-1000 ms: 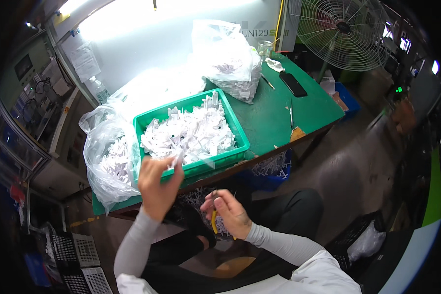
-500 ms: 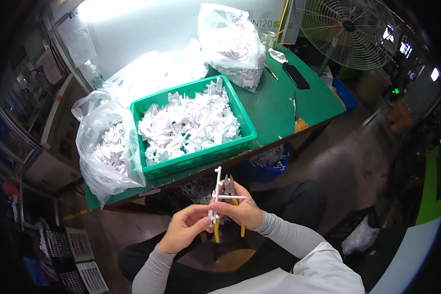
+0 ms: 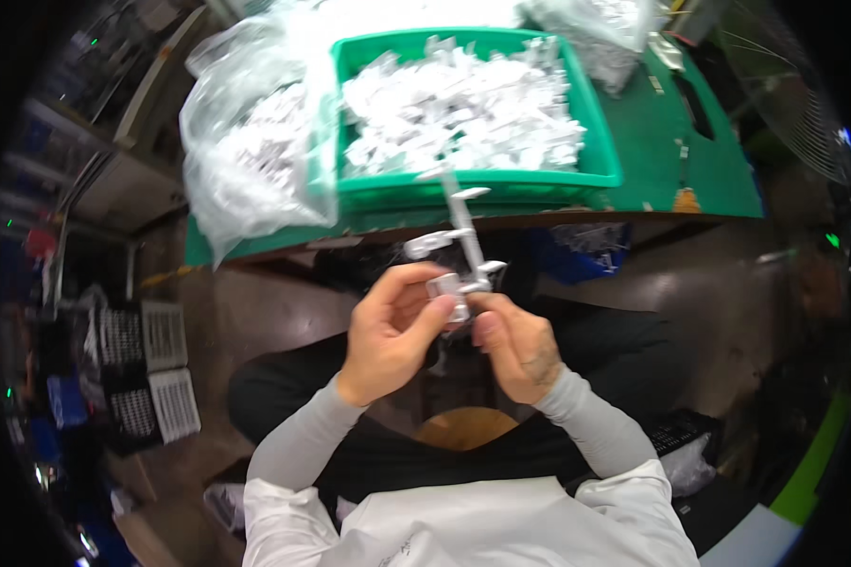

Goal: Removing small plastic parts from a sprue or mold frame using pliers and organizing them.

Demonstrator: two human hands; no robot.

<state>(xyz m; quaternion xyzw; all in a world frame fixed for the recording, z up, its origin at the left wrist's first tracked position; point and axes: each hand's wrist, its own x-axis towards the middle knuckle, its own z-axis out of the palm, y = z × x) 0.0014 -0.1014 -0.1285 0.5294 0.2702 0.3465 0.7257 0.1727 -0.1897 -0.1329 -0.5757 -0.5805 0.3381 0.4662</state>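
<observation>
Between my hands a branched white plastic sprue [image 3: 465, 222] stands up over the table's front edge, blurred, with short side arms and small moulded parts. My left hand [image 3: 392, 326] is closed, pinching a small white plastic part [image 3: 447, 287] at the sprue's lower end between thumb and fingers. Right beside it, my right hand [image 3: 515, 347] is closed at the foot of the sprue, its fingers curled and thumb bent. The cutting pliers with yellow handles do not show now; whether the right hand covers them I cannot tell.
A green bin [image 3: 473, 180] heaped with white plastic parts stands on the green table [image 3: 648, 142]. Clear bags of similar parts flank it, one at the left [image 3: 255, 161]. Below the table is a blue container [image 3: 577, 255] of sprues; black and white crates [image 3: 165, 340] stand at left.
The view has swung, so the table sits higher. The pliers have gone from sight. The sprue is turned and tilted, and my right hand has moved from behind it to its lower end.
</observation>
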